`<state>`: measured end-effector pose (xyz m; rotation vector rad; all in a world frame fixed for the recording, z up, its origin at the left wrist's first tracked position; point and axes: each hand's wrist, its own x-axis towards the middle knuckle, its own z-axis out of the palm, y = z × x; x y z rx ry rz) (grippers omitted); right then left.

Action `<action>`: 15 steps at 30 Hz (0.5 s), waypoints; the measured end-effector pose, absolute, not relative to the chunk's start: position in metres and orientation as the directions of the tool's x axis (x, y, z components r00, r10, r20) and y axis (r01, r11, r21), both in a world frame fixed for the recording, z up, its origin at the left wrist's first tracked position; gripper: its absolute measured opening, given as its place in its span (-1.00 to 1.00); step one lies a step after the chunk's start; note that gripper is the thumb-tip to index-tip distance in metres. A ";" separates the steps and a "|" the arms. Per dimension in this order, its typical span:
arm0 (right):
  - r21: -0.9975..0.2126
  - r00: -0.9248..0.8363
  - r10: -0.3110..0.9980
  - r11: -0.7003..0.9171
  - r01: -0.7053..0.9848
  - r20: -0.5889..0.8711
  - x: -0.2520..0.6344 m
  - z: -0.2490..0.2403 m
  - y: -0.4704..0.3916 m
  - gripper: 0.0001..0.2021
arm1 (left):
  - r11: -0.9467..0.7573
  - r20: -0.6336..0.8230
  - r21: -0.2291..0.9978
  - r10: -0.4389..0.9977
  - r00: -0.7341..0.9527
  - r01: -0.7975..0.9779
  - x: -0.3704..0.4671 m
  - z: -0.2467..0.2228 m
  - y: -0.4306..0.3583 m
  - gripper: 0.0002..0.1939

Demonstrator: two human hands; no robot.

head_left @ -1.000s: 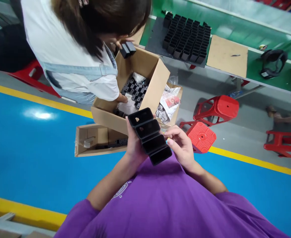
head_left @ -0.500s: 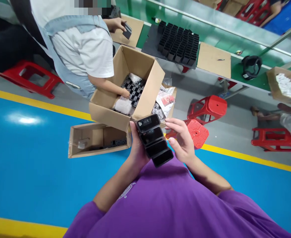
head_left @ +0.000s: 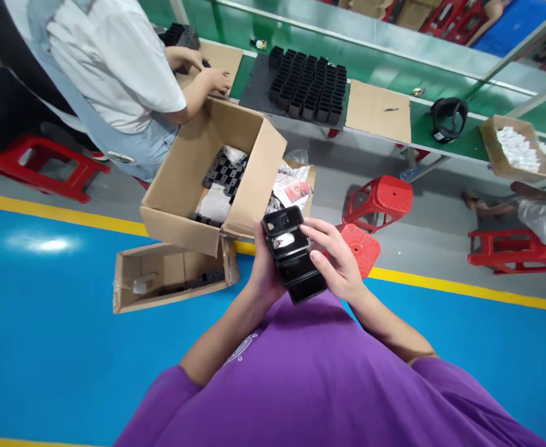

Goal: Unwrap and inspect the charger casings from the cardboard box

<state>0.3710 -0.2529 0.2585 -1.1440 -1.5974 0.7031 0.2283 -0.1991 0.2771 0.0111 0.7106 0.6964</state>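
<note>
Gleaming faintly, four black cases [head_left: 295,266], hollow, side by side (one white-patched inside)

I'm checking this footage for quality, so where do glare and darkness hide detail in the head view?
Head view: bright glare whitens a patch of the blue floor at left; the two black boxes nearest the purple shirt look almost solid black inside, so their bottoms can't be made out.
</note>
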 end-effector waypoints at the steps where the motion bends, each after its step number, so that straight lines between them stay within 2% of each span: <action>1: -0.865 -0.028 0.921 0.374 0.333 0.387 0.380 0.257 -0.255 -0.55 | 0.788 -0.603 0.240 0.579 0.549 -0.568 0.238 0.278 -0.199 -0.15; 8: -0.882 0.111 0.929 0.293 0.369 0.354 0.446 0.249 -0.265 -0.60 | 0.828 -0.645 0.286 0.539 0.542 -0.483 0.311 0.276 -0.197 -0.21; 15: -0.936 0.198 0.942 0.211 0.282 0.272 0.507 0.240 -0.271 -0.62 | 0.876 -0.691 0.240 0.457 0.559 -0.419 0.380 0.265 -0.194 -0.20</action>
